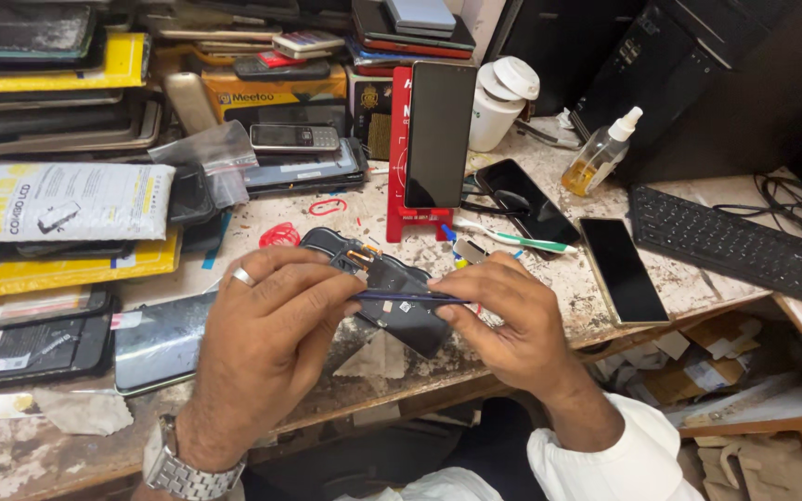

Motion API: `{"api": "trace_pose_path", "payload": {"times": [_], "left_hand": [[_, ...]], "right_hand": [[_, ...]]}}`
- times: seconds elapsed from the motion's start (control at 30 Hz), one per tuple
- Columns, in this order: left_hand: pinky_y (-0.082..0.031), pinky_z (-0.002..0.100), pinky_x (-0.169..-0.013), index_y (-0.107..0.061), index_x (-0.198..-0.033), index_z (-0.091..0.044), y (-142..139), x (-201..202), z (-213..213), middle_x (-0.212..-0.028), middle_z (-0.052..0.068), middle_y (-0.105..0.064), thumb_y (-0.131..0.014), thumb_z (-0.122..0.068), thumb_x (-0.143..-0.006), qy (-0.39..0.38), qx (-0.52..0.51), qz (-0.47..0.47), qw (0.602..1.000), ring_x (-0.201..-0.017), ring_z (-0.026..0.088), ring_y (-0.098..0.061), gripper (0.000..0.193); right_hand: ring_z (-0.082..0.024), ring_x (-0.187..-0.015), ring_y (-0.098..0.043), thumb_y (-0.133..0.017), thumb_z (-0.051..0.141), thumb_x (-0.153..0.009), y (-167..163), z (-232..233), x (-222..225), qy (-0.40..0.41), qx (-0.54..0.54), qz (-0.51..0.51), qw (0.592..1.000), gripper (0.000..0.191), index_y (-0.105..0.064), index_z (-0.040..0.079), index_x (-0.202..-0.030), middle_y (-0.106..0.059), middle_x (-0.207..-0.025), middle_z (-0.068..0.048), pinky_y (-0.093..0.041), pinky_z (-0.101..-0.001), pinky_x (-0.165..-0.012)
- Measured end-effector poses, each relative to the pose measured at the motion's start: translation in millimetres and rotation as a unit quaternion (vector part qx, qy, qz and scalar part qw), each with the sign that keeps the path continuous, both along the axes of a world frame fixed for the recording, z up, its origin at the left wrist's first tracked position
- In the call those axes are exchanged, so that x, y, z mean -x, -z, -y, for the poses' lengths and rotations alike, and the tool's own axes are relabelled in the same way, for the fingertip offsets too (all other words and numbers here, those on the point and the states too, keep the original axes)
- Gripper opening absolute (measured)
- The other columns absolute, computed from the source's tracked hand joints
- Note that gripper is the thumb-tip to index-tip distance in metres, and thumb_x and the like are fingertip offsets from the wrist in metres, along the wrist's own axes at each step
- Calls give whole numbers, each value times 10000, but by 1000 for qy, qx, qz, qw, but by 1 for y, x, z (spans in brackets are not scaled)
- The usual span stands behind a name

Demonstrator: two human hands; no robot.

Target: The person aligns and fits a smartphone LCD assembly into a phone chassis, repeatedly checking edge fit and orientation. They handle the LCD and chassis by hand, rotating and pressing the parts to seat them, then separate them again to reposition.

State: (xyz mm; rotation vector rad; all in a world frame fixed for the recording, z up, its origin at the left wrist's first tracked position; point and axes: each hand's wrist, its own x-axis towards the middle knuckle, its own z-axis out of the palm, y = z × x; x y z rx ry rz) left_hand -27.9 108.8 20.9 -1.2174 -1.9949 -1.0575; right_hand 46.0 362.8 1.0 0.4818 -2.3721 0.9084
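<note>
Centrally, near front edge of worktable (605, 306), both hands pinching thin dark blue tool (410, 298) over opened phone body (392, 288). Left hand (266, 325), ring on finger, gripping tool's left end, palm facing down. Right hand (503, 320) clamping tool's right end, also steadying phone body. Red stand (399, 186) propping upright black phone (438, 134) behind. Spray bottle (601, 153) holding yellowish liquid, standing toward back right.

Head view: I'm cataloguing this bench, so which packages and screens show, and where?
White padded pouch: left, flat rectangle, yellow and grey print.
Yellow-orange box: back centre, under phones.
Dark phone screen: upright on red stand.
Black glass panel: flat, right of hands.
</note>
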Motion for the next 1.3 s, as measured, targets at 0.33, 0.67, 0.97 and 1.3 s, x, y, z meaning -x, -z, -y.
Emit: {"api": "trace_pose_path", "payload": {"times": [0.33,0.67,0.97,1.3], "left_hand": [[-450,367,-1054,-276,-1552,-59,30,-5,-48,-1405,99,-524,-747,-111,-913,130,-473,442,751,-1258,205,-552,796],[-535,376,-959,-353,-1454,-83,65,6,-40,-1234,115,-583,-678,-65,-911,209,-541,524,624,-1105,195,-623,633],[-465,353,-1089,-352,-1452,-45,76,4,-45,-1319,95,-558,-731,10,-905,203,-525,459,688,-1217,185,-569,667],[-484,331,-1051,-359,-1446,-48,71,0,-49,-1287,94,-574,-737,22,-901,163,-513,466,702,-1178,175,-584,667]], "right_hand": [[-129,-888,-667,-767,12,-915,34,59,-4,57,223,-50,972,231,-728,1,-1143,-711,-1032,-97,-537,-236,-758],[-156,-890,-693,-670,60,-980,22,72,-4,-31,138,65,988,224,-718,-16,-1186,-703,-995,-96,-557,-269,-778],[-129,-837,-757,-660,65,-953,8,65,1,29,115,178,977,203,-743,19,-1131,-780,-942,-75,-593,-270,-713],[-119,-967,-770,-647,56,-957,14,62,1,17,175,202,964,243,-702,11,-1189,-796,-1035,-84,-639,-282,-831]]}}
